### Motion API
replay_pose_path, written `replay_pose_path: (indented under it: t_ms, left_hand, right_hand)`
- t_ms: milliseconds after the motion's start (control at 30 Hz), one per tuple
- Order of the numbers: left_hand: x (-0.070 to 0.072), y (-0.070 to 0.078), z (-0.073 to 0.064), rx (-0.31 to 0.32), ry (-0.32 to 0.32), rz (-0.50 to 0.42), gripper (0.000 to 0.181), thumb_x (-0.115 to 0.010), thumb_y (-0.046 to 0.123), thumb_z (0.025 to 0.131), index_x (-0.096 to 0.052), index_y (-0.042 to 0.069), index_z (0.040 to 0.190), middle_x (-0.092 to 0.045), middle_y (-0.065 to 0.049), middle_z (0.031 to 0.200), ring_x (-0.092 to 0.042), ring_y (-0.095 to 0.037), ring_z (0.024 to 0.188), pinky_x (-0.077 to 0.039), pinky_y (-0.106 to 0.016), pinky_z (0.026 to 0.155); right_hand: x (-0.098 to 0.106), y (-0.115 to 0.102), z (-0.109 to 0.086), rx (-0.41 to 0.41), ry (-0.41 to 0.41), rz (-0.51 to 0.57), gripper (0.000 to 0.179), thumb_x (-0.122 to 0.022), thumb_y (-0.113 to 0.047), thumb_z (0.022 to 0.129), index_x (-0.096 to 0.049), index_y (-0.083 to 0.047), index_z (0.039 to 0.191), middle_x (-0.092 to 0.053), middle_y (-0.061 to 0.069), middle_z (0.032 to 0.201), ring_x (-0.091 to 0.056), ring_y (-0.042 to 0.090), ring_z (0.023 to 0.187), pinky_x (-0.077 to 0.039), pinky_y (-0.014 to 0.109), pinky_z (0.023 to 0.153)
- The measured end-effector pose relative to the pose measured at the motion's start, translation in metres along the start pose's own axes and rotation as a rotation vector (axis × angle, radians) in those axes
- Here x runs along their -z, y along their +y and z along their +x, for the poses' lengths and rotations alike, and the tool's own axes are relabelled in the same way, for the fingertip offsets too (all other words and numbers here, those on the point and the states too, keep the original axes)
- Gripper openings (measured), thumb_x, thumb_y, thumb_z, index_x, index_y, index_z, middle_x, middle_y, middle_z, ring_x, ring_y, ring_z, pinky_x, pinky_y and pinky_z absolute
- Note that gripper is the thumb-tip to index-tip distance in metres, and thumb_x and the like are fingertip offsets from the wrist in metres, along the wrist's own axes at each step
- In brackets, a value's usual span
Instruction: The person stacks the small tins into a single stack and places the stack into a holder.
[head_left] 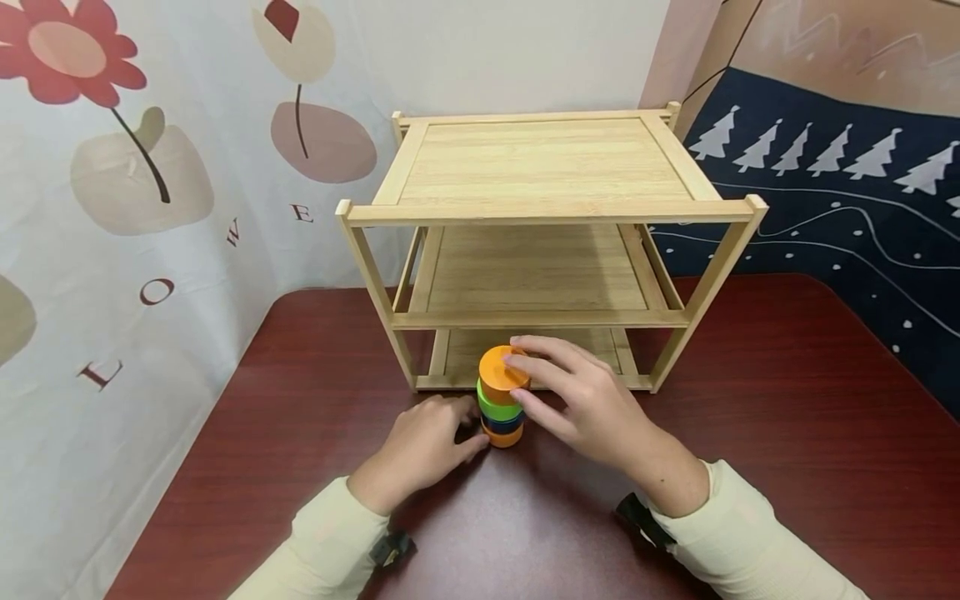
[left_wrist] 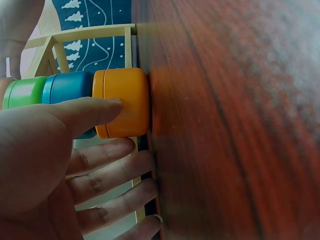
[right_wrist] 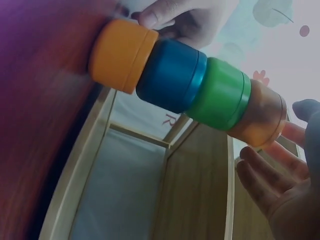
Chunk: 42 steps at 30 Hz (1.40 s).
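Note:
Small round lidded containers stand in one upright stack on the table, just in front of the shelf. An orange container (left_wrist: 127,102) forms the base, under a dark blue one (right_wrist: 171,76) and a green one (right_wrist: 219,94). Another orange container (head_left: 495,375) sits on top. Low on the left is my left hand (head_left: 420,446); its thumb lies against the bottom container and its other fingers extend loosely beside it. At the top, my right hand (head_left: 592,404) has its fingers spread and touching the upper orange container, not curled round it.
A light wooden shelf rack (head_left: 555,212) with several tiers stands behind the stack. The dark red table (head_left: 247,467) spreads to both sides. Printed cloth (head_left: 187,167) hangs at the back and left, and a navy tree-pattern cloth (head_left: 825,192) at the right.

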<state>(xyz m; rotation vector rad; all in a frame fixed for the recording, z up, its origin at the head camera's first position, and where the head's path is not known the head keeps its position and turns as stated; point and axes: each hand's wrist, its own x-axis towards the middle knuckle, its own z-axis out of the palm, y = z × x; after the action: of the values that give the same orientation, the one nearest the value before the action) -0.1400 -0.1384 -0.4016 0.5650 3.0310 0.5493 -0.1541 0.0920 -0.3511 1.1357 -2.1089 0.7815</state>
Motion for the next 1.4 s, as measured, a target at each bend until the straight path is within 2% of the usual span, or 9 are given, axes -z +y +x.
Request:
replay_pose_path:
  t_ms: [367,633,867,1200,1400]
  left_hand:
    - [-0.003,-0.002,-0.001,-0.003,0.007,-0.011,0.028,-0.078,0.04,0.085,-0.069,0.02,0.103,-0.073,0.004,0.095,-0.067,-0.017,0.09,-0.056,-0.045,0.072]
    - [-0.003,-0.003,0.0,-0.013,0.011,-0.009,0.028,-0.078,0.039,0.085,-0.069,0.019,0.102,-0.073,0.004,0.095,-0.067,-0.017,0.09,-0.056,-0.046,0.072]
    - [-0.002,-0.001,0.0,-0.004,0.012,-0.006,0.027,-0.079,0.038,0.085,-0.069,0.019,0.101,-0.073,0.003,0.094,-0.067,-0.018,0.089,-0.056,-0.046,0.071]
    - [-0.002,0.0,0.0,-0.002,0.017,0.002,0.027,-0.079,0.037,0.085,-0.069,0.019,0.102,-0.073,0.003,0.095,-0.067,-0.018,0.09,-0.056,-0.046,0.072]
    - [-0.002,0.0,0.001,0.005,0.003,-0.006,0.028,-0.078,0.038,0.085,-0.07,0.019,0.104,-0.074,0.003,0.096,-0.068,-0.019,0.092,-0.056,-0.047,0.073]
  right_hand:
    - [0.007,0.003,0.002,-0.022,0.042,0.001,0.029,-0.061,-0.027,0.1,-0.072,-0.009,0.119,-0.068,0.01,0.124,-0.066,0.026,0.114,-0.055,0.041,0.095]
    - [0.01,0.007,0.002,-0.039,0.051,-0.015,0.027,-0.068,-0.016,0.093,-0.072,-0.008,0.119,-0.069,0.01,0.122,-0.066,0.026,0.113,-0.055,0.042,0.094]
    - [0.012,0.01,0.001,-0.063,0.038,-0.036,0.027,-0.067,-0.016,0.093,-0.072,-0.009,0.118,-0.069,0.009,0.122,-0.065,0.025,0.114,-0.053,0.04,0.097]
    - [0.013,0.014,0.002,-0.059,0.071,-0.02,0.024,-0.067,-0.008,0.09,-0.072,-0.006,0.114,-0.07,0.011,0.113,-0.067,0.025,0.105,-0.056,0.042,0.088]
    - [0.014,0.015,0.001,-0.079,0.071,-0.022,0.021,-0.065,-0.008,0.09,-0.073,-0.006,0.11,-0.071,0.009,0.108,-0.068,0.023,0.1,-0.057,0.038,0.085]
